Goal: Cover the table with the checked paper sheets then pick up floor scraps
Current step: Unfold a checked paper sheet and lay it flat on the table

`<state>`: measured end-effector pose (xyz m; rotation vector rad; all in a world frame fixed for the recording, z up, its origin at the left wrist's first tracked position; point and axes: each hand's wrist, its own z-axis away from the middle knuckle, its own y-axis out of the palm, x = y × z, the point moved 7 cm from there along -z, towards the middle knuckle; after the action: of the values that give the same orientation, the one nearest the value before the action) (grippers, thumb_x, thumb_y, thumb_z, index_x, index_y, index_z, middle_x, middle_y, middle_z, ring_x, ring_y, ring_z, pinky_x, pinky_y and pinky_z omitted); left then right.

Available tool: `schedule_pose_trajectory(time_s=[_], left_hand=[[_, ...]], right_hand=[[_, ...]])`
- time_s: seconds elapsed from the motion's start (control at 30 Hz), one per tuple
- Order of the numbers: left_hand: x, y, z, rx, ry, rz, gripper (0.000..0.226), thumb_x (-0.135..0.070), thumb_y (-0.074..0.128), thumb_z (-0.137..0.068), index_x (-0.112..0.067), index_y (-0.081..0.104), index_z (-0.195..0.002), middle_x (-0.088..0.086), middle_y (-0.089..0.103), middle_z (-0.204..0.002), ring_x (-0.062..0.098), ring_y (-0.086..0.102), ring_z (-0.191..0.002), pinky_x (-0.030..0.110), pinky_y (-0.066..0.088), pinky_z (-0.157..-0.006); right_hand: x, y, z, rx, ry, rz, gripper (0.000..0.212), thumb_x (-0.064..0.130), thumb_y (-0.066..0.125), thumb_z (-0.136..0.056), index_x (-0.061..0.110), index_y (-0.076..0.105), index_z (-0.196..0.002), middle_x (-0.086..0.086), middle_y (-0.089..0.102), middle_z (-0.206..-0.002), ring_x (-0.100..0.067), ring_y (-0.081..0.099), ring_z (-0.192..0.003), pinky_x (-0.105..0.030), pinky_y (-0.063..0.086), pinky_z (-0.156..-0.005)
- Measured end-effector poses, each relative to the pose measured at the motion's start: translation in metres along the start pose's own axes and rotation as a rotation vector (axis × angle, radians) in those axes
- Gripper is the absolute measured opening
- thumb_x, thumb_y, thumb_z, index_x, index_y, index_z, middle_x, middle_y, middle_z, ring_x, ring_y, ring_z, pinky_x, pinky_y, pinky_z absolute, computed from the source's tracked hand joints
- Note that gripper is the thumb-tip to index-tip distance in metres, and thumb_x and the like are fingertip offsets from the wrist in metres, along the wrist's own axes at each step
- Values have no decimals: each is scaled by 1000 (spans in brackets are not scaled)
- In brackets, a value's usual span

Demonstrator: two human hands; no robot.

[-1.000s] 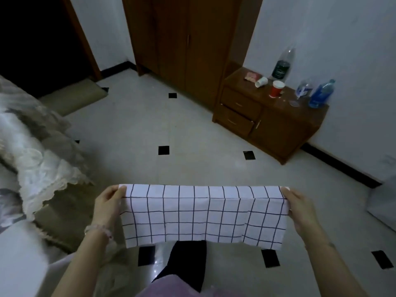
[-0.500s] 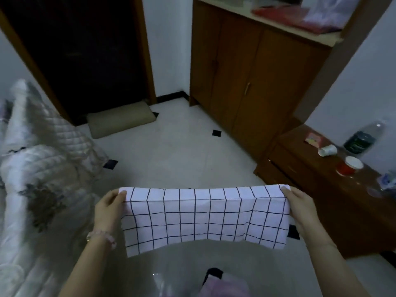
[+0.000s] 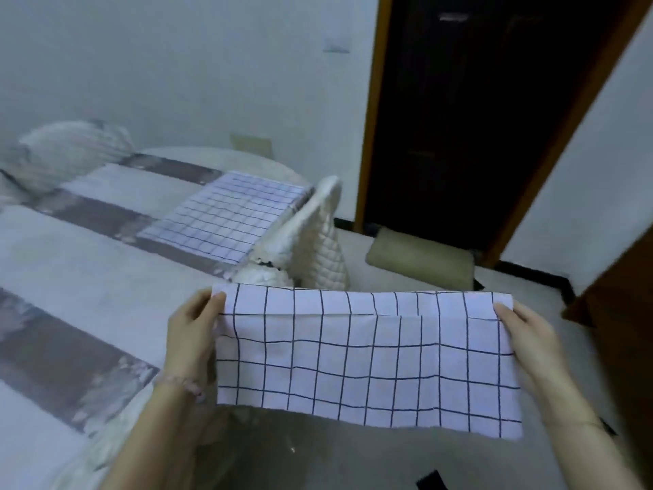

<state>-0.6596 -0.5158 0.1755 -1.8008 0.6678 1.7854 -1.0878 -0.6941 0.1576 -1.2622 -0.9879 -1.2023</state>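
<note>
I hold a folded white paper sheet with a dark checked grid (image 3: 367,358) stretched flat in front of me, above the floor. My left hand (image 3: 192,334) pinches its upper left edge and my right hand (image 3: 530,341) pinches its upper right edge. A second checked sheet (image 3: 226,215) lies flat on the bed, further away to the left, near the bed's far corner. No table is in view, and no scraps show on the floor.
The bed (image 3: 70,270) with a grey and brown striped cover fills the left side, with a quilted white blanket (image 3: 318,242) hanging off its corner. A dark doorway (image 3: 470,118) with a beige mat (image 3: 420,263) lies ahead. Brown furniture (image 3: 622,313) edges in at right.
My view has swung left from the cabinets and side table to the bed and doorway. Both hands keep the same grip on the sheet, which stays stretched between them.
</note>
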Motion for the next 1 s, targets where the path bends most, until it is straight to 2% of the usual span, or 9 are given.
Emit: schedule_pose_trajectory(time_s=[0.1, 0.23, 0.4, 0.47, 0.53, 0.6, 0.7, 0.87, 1.0], left_hand=[[-23, -49, -3, -244, 63, 26, 15, -19, 57, -91, -26, 66, -82, -8, 63, -82, 9, 56, -81, 34, 46, -81], [-39, -128, 2, -548, 120, 21, 9, -22, 58, -90, -20, 67, -89, -5, 63, -83, 17, 55, -87, 42, 46, -85], [-45, -210, 13, -788, 153, -34, 27, -18, 55, -92, -30, 67, -70, -21, 62, -71, -3, 56, -77, 6, 45, -66], [-38, -240, 14, -846, 132, -44, 28, -18, 55, -92, -34, 66, -72, -19, 57, -77, -1, 53, -79, 4, 43, -66], [-26, -274, 11, -903, 125, -66, 26, -19, 55, -92, -31, 67, -73, -9, 57, -81, 8, 52, -85, 16, 43, -76], [-11, -307, 6, -941, 90, -72, 15, -18, 55, -92, -18, 68, -99, 2, 63, -103, 14, 53, -105, 29, 43, -96], [3, -346, -3, -975, 42, -54, 42, -20, 57, -91, -4, 53, -130, 9, 54, -133, 20, 48, -126, 40, 34, -112], [13, -400, -33, -968, -22, -69, 48, -32, 58, -88, -16, 51, -133, 1, 55, -135, 17, 49, -126, 42, 35, -110], [18, -413, -55, -956, -46, -44, 31, -17, 47, -95, -29, 56, -122, -5, 63, -115, 11, 59, -107, 33, 45, -95]], right_hand=[[36, 80, -51, 236, -95, -5, 17, 18, 53, -93, 23, 69, -91, -2, 71, -100, -12, 67, -82, -26, 56, -72], [81, 193, -76, 487, -201, -12, 20, 20, 53, -93, 32, 67, -101, 4, 70, -104, -18, 66, -96, -40, 54, -85], [113, 337, -64, 795, -222, -33, 27, 17, 55, -92, 24, 63, -117, 12, 72, -105, -9, 65, -102, -31, 52, -91], [116, 387, -48, 875, -229, -38, 34, 15, 53, -93, 20, 54, -127, 9, 58, -124, -8, 54, -114, -28, 42, -98], [116, 436, -34, 937, -238, -28, 42, 14, 52, -94, 16, 46, -135, 10, 47, -132, -7, 45, -120, -25, 36, -103], [113, 482, -16, 1014, -222, 1, 44, 15, 51, -94, 18, 45, -137, 11, 51, -132, -9, 51, -118, -32, 37, -107], [115, 542, 3, 1100, -211, 30, 46, 11, 46, -96, 25, 40, -140, 13, 50, -117, -8, 53, -105, -29, 40, -96], [120, 623, 22, 1177, -206, 91, 50, 11, 46, -96, 26, 38, -142, 11, 41, -139, -12, 42, -128, -33, 38, -106], [115, 667, 31, 1248, -196, 114, 50, 12, 46, -95, 32, 39, -141, 14, 41, -143, -11, 42, -130, -37, 36, -110]])
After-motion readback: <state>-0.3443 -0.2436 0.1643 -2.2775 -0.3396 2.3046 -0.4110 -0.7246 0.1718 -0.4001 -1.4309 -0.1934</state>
